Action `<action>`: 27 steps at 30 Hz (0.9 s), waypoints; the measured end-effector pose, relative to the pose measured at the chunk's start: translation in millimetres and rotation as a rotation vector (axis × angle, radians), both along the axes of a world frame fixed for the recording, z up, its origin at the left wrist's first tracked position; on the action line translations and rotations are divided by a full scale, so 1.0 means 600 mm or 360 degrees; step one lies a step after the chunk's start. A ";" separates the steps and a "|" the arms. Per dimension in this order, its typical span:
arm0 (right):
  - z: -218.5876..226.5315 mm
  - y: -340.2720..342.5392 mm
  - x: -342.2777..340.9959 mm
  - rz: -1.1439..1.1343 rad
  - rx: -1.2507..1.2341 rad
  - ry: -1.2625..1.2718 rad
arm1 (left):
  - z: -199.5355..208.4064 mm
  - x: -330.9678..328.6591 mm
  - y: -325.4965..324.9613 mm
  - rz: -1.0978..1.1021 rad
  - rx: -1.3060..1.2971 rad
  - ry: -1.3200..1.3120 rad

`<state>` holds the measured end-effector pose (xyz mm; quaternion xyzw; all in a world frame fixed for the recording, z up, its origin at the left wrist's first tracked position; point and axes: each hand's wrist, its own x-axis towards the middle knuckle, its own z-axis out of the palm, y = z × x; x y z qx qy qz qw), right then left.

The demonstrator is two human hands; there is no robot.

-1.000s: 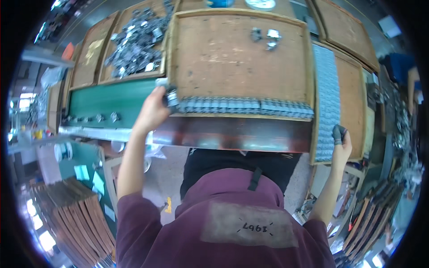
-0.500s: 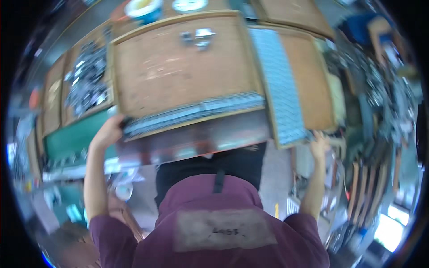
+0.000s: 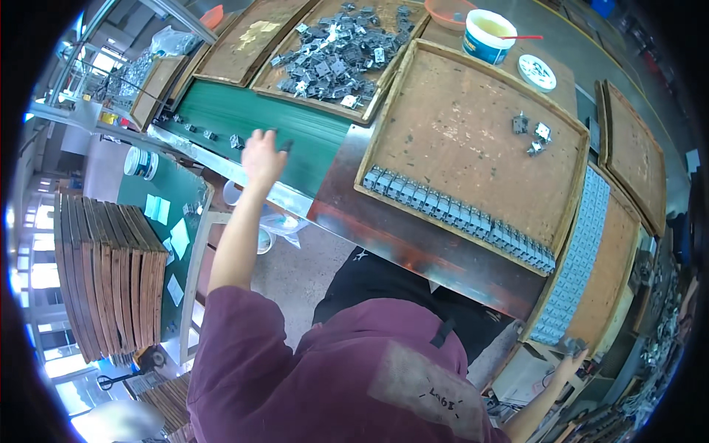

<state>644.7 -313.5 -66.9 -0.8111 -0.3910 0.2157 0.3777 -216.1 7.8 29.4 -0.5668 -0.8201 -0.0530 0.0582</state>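
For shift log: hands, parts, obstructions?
Left hand open over green surface, metal parts to its left. Right hand by tray corner, grip unclear. Nothing visibly blocking left hand.

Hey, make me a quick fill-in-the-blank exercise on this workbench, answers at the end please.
The long flat surface under the left hand is coloured ____.
The tray with the heap of parts lies to the ____ of the tray with a single row of parts.
The thin stick at the bucket is coloured ____.
The hand near the packed block of parts is the person's ____ one.

Missing words: green; left; red; right.
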 end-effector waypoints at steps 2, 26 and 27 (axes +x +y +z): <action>0.067 0.061 -0.073 -0.0531 0.0231 0.0346 | -0.010 -0.059 -0.006 0.0198 -0.0223 0.0185; 0.348 0.288 -0.577 0.0838 0.0301 0.0149 | 0.128 0.508 -0.098 -0.1251 -0.0700 -0.3248; 0.347 0.284 -0.570 0.0809 0.0302 0.0146 | 0.136 0.517 -0.100 -0.1240 -0.0830 -0.3224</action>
